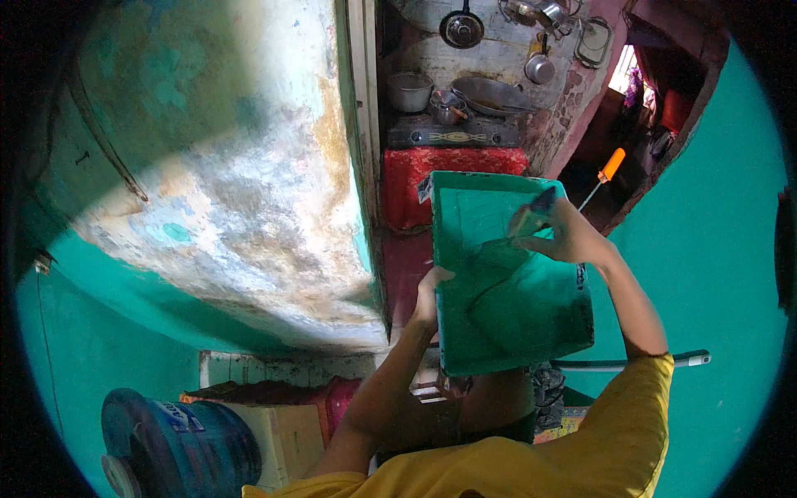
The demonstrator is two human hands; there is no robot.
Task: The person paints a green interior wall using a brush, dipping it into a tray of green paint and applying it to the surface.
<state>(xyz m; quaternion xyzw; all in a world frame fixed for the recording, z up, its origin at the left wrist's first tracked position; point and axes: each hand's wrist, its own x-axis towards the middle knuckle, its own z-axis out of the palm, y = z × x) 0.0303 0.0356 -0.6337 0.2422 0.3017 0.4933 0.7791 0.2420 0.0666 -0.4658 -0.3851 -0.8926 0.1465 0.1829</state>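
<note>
A rectangular green tray [498, 336], its rim marked with dark and pale smears, is held up in front of me. Wet-looking teal streaks cover its inside. My left hand [428, 295] grips the tray's left wall, with the thumb over the rim. Over the tray's upper right part, my right hand [570, 239] pinches a small dark and yellowish object [532, 215], too blurred to name. Beyond that hand an orange-handled tool [612, 165] with a thin metal shank sticks out; its far end is hidden behind hand and tray.
Ahead stands a gas stove [457, 136] with a wok [489, 94] and pots, above a red cloth [405, 180]. A patchy, peeling wall [268, 205] rises at left, a teal wall [697, 261] at right. A large blue water bottle [193, 436] lies at lower left.
</note>
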